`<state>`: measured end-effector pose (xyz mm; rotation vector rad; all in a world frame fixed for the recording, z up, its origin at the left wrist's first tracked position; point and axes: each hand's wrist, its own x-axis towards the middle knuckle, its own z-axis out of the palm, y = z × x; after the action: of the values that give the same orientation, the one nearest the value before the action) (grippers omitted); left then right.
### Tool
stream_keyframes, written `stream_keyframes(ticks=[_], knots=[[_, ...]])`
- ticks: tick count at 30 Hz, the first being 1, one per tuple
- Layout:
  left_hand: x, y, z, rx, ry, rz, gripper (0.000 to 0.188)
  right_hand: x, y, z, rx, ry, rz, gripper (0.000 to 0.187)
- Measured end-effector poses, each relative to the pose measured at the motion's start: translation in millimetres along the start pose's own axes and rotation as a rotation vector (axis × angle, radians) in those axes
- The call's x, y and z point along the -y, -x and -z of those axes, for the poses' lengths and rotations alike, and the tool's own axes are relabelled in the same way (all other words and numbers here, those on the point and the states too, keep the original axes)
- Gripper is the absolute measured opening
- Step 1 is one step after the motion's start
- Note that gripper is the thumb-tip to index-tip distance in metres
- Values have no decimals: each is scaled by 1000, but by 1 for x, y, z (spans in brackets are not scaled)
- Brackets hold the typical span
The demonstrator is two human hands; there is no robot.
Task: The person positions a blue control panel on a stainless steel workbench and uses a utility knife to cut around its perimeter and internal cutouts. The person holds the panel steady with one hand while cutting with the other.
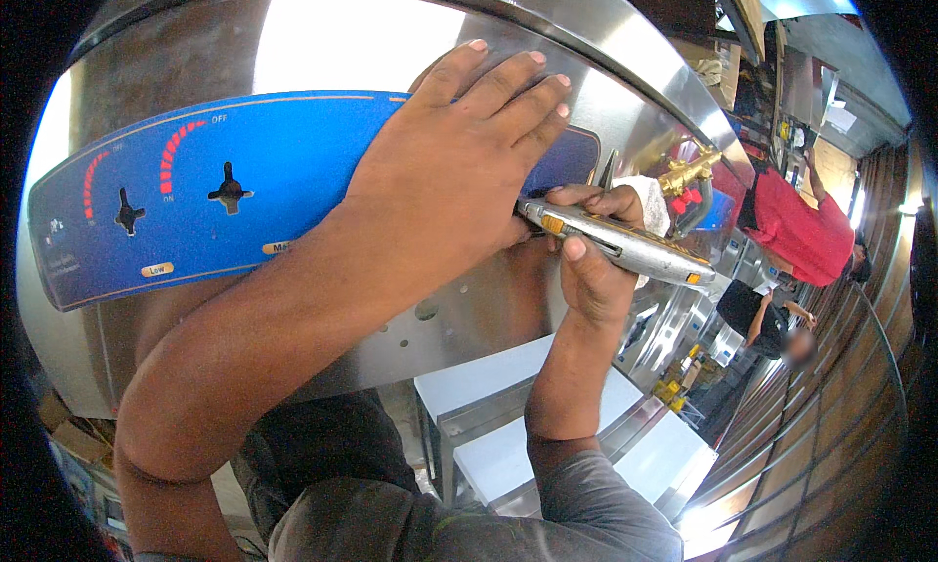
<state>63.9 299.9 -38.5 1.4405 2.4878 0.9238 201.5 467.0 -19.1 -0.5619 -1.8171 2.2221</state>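
Observation:
A long blue control-panel overlay (305,161) with red dial marks and cross-shaped cut-outs lies against a shiny steel sheet (489,323). My left hand (454,156) rests flat across its right part, fingers stretched out toward the far edge and pressing on it. Beside that palm, my right hand (598,283) is closed around a silver utility knife (640,253) with yellow parts. The knife's front end points left, close under the left hand, near the overlay's dark right end. Its blade tip cannot be made out.
Right of the knife lie a white crumpled cloth (649,202) and a brass valve fitting (690,174). Below stand white-topped steel tables (508,454). Two people are farther off at the right, one in a red shirt (803,232), one in dark clothes (747,308).

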Motion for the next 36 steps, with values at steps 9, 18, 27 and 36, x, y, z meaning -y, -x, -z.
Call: stream_keyframes(ticks=[9, 18, 27, 36], knots=[[1, 1, 0, -10, -27, -8, 87, 2, -2, 7, 22, -112, 12, 49], [1, 1, -2, -37, 19, -11, 88, 0, 0, -1, -4, 77, 61, 50], [2, 0, -1, -16, -24, -20, 89, -1, -3, 11, 70, -130, 32, 48], [2, 0, -3, -18, -29, -19, 90, -1, -1, 10, 45, -119, 38, 49]])
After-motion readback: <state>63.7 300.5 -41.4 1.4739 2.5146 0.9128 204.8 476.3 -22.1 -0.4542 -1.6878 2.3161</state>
